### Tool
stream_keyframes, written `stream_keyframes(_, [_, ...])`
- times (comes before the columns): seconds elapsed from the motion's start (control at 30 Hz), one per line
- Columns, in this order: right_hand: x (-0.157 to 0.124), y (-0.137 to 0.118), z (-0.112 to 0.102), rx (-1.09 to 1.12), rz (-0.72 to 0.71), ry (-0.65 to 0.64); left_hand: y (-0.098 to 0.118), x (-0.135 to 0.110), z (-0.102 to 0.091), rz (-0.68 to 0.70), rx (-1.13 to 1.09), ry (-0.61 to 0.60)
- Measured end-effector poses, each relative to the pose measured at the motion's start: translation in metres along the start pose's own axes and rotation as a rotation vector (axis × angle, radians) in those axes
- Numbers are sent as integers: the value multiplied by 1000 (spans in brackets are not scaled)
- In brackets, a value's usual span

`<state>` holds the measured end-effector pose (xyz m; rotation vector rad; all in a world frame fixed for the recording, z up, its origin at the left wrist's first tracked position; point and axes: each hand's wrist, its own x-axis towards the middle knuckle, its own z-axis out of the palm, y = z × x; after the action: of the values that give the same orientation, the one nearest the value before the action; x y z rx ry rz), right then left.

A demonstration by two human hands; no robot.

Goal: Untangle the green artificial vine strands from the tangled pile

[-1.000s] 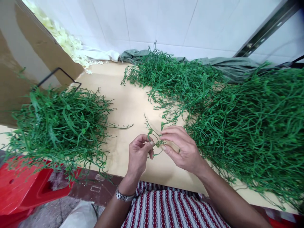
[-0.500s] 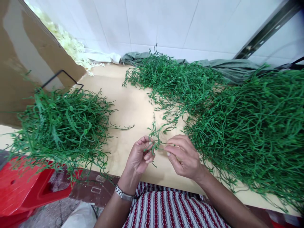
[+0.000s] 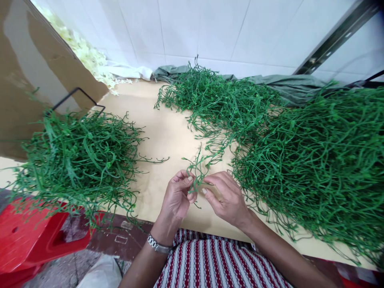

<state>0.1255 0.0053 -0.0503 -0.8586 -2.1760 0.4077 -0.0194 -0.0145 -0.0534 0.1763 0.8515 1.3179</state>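
Observation:
A small sprig of branching green artificial stems, thin and plastic-looking, stands up from my left hand, pinched between its thumb and fingers. My right hand is close on the sprig's right side. Its index fingertip touches or nearly touches a stem, and the thumb tip sits a little below, with a small gap between them. The large heap of green stems spreads to the right of my hands. Behind them lies another heap of green stems, and a separate pile rests on the left.
The pale tabletop runs between the piles. A cardboard box with a black wire handle stands at the left, near a red stool. Dark green cloth and pale yellow petals lie along the tiled wall.
My right hand has moved left toward the sprig, and its thumb and index finger have parted slightly. The sprig has shifted a little, still in my left hand.

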Motion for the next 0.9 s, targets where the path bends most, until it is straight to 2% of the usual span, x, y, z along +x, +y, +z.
stream_keyframes(0.17, [0,-1,6,52,119,29,-4,-1,-1,20,-17,-51])
stream_keyframes(0.37, [0,1,6,60,117,26,-5,-1,-1,43,-26,-68])
stream_keyframes(0.53, [1,1,7,27,145,33,-11,-3,3,205,103,8])
stream_keyframes(0.63, [4,2,11,33,232,49,-16,-4,6,295,182,24])
stream_keyframes(0.77, [6,5,13,124,331,22,-18,-5,6,288,229,-19])
stream_keyframes(0.9, [7,9,10,181,365,21,-19,-4,3,298,255,37])
